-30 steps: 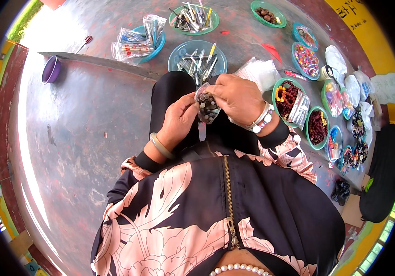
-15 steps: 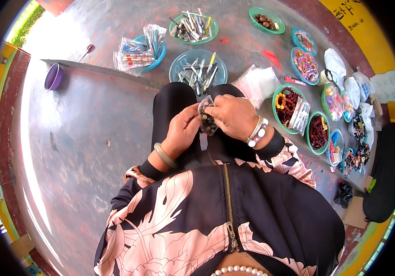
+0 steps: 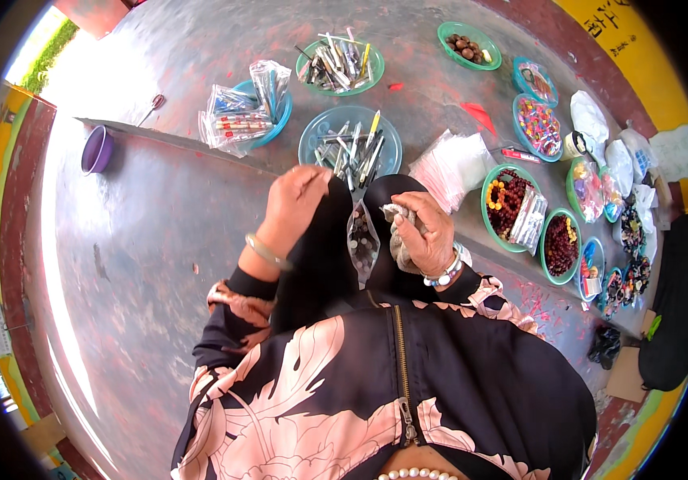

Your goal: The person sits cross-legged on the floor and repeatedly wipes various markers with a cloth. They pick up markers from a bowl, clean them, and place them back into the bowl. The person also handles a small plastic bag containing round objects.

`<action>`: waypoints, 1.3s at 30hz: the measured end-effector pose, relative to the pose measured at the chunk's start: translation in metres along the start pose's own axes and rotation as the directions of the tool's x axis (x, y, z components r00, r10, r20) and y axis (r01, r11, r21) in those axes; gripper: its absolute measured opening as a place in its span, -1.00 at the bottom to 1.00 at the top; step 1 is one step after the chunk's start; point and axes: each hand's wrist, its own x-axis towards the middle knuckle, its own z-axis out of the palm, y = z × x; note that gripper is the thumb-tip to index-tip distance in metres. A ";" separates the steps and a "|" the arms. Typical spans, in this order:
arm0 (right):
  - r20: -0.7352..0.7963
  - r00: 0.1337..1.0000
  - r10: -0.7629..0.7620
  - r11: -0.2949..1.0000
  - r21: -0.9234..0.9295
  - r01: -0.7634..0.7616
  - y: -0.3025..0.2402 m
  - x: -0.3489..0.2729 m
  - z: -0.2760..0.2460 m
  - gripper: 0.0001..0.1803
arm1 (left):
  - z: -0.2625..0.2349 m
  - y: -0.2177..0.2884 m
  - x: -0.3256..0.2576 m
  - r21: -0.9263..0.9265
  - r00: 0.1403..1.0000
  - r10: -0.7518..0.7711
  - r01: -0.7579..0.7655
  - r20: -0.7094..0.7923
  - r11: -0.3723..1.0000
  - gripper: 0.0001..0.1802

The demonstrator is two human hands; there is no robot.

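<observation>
Between my thighs rests a small clear plastic bag of dark, round, button-like pieces; neither hand touches it. To its left, my left hand is raised above my left thigh. Its fingers are curled in, and whatever they may hold is hidden. A crumpled grey-beige cloth is gripped in my right hand over my right thigh, just right of the bag.
Beyond my knees stand a blue basin of pens, a green bowl of pens and a blue basin of packets. Clear bags lie at right, near bowls of beads. A purple basin sits far left.
Both hands have let go of the small bag, which now sits between my thighs. My left hand moved left and up; my right hand moved right and now holds the cloth.
</observation>
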 end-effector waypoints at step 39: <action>0.040 0.971 0.236 0.933 0.269 -0.238 0.019 0.013 -0.008 -0.78 | 0.028 -0.011 0.132 -0.429 0.916 -0.177 0.331 0.360 0.840 -0.71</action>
